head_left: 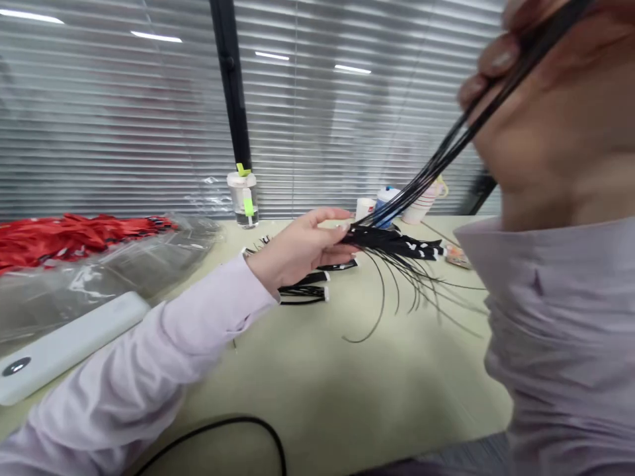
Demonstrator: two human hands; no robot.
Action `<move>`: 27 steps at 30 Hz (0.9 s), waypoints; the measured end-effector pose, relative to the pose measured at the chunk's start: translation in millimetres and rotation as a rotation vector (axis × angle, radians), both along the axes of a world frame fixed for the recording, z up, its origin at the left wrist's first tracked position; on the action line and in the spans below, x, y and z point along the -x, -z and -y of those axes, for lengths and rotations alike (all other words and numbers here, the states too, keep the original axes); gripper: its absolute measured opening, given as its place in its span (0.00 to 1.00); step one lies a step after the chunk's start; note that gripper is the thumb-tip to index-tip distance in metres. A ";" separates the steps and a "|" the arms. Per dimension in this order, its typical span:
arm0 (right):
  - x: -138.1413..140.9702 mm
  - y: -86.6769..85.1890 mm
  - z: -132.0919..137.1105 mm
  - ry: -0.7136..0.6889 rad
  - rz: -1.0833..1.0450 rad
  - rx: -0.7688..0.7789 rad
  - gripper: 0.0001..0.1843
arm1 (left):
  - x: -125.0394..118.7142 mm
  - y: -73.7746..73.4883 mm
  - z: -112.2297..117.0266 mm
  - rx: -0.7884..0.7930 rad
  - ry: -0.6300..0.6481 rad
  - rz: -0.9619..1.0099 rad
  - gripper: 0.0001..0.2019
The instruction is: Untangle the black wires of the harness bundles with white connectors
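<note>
My left hand (310, 246) reaches over the table, thumb and fingers closed on a bundle of thin black cords (431, 172). At that grip the bundle meets a flat black piece with white marks (397, 243), and loose cord ends (381, 311) fan out below it. My right hand (550, 86), raised at the upper right and blurred, is closed around the upper stretch of the cords. They run taut and slanting between the two hands. More black bundles with white ends (310, 291) lie on the table, partly behind my left hand.
Red fabric pieces (74, 238) lie on clear plastic bags (114, 264) at the left, beside a long white device (74, 344). A lidded cup (243, 198) and several other cups (421, 201) stand by the blinds. A black cable (238, 420) loops at the front edge.
</note>
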State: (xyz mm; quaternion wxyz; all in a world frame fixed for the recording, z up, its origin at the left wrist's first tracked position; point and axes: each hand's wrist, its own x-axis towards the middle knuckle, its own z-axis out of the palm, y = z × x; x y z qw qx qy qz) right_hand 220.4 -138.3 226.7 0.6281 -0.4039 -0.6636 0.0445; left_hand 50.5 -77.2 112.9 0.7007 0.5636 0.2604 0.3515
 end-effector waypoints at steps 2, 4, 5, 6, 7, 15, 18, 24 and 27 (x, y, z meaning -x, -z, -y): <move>5.0 8.4 -1.8 -0.135 -0.237 -0.046 0.35 | 2.2 11.1 4.8 0.114 0.016 -0.072 0.16; 9.4 31.2 -9.2 -0.209 -0.327 0.028 0.30 | 11.2 30.8 7.8 0.195 0.020 -0.178 0.13; 11.8 46.6 -14.3 -0.216 -0.360 0.114 0.26 | 17.6 42.4 8.4 0.192 -0.020 -0.238 0.13; 14.4 63.6 -20.1 -0.232 -0.390 0.193 0.23 | 24.7 54.0 8.6 0.188 -0.063 -0.328 0.12; 17.0 81.0 -25.9 -0.287 -0.389 0.298 0.20 | 32.0 65.0 8.4 0.200 -0.094 -0.374 0.12; 39.4 154.2 -48.6 -0.449 0.494 0.513 0.16 | 59.0 104.0 4.0 0.119 -0.342 -0.536 0.04; 51.1 161.6 -50.6 -0.389 0.914 0.438 0.18 | 56.4 109.0 7.9 0.019 -0.375 -0.534 0.10; 71.4 175.5 -57.6 -0.546 1.200 0.481 0.16 | 57.7 116.7 16.9 -0.171 -0.508 -0.484 0.21; 65.2 167.0 -62.7 -0.646 1.157 0.511 0.18 | 58.6 117.6 15.4 -0.146 -0.531 -0.509 0.21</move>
